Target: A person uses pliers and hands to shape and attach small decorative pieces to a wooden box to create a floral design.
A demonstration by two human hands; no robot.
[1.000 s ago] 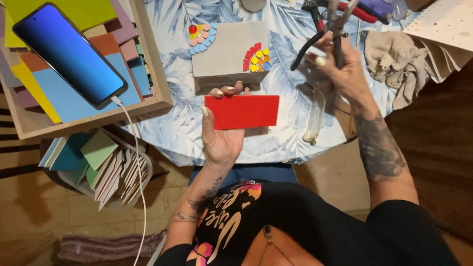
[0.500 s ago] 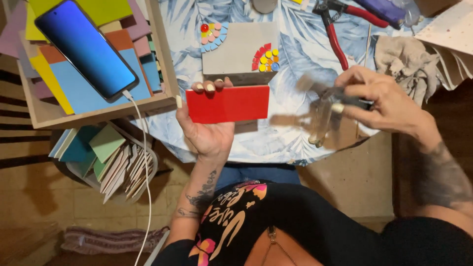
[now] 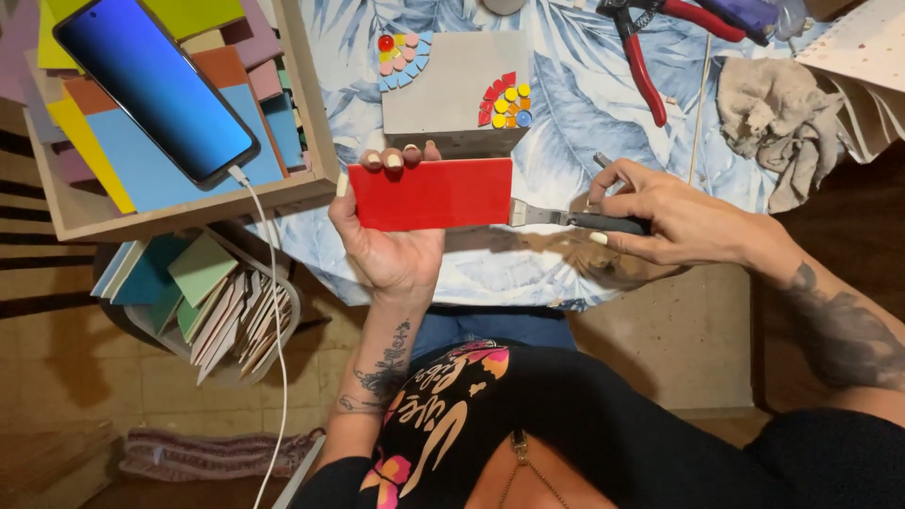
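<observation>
From above, the left hand (image 3: 391,250) clamps a red tile (image 3: 431,193) flat over the table's near edge, fingertips curled over its far side. The right hand (image 3: 674,219) has its fingers closed around a dark-handled cutter (image 3: 577,219), whose metal tip touches the tile's right end. A grey block (image 3: 452,90) lies just beyond.

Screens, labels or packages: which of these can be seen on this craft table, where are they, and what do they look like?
Phone: upper left, lying slantwise on coloured tiles in a wooden tray; dark slab, lit blue screen, white cable plugged in.
No packages, labels or signs in view.
</observation>
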